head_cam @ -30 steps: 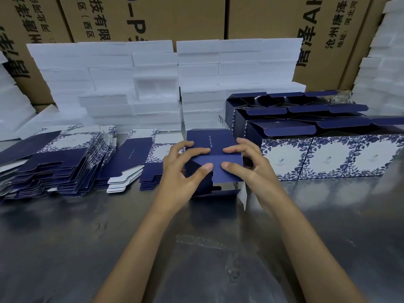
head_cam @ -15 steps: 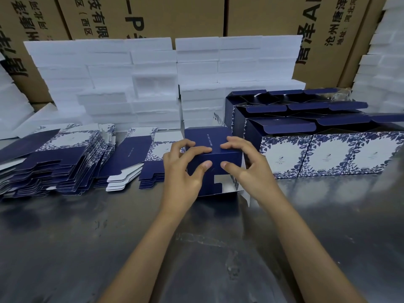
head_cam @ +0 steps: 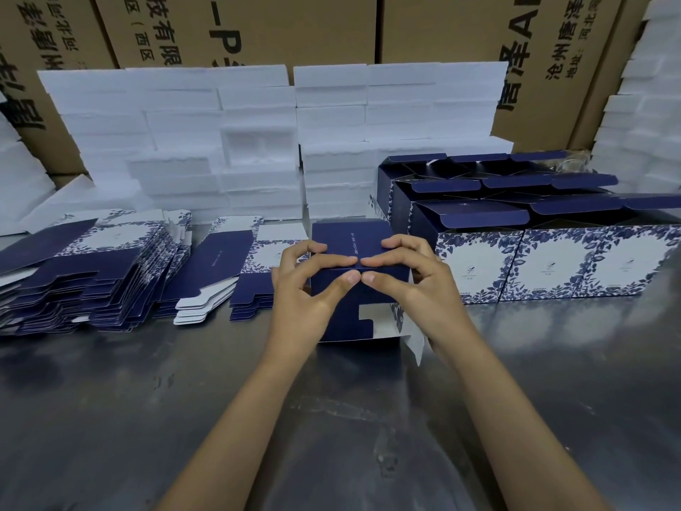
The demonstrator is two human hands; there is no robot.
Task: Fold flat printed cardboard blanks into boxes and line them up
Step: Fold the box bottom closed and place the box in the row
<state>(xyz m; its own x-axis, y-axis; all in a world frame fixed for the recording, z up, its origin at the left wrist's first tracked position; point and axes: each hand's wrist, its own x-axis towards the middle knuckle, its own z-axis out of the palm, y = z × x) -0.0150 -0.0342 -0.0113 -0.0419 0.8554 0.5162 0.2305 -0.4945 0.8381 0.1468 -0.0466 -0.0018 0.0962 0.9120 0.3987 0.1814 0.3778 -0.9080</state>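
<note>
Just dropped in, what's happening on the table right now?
A person is folding a navy box on the metal table. Both the left hand and right hand pinch its top edge, thumbs meeting in front. Flat blanks lie stacked to the left; finished boxes stand in rows to the right.

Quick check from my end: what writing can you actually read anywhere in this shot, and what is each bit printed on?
"技有限" and "(西区": left brown carton.
"沧州唐泽" and "地址:", partly cut off: right brown carton.
Large "P" and "AH", cropped: same two cartons.
Small pale line on the navy box held by the left hand and right hand: too small to read.
Emblem and text on the finished boxes: too small.
</note>
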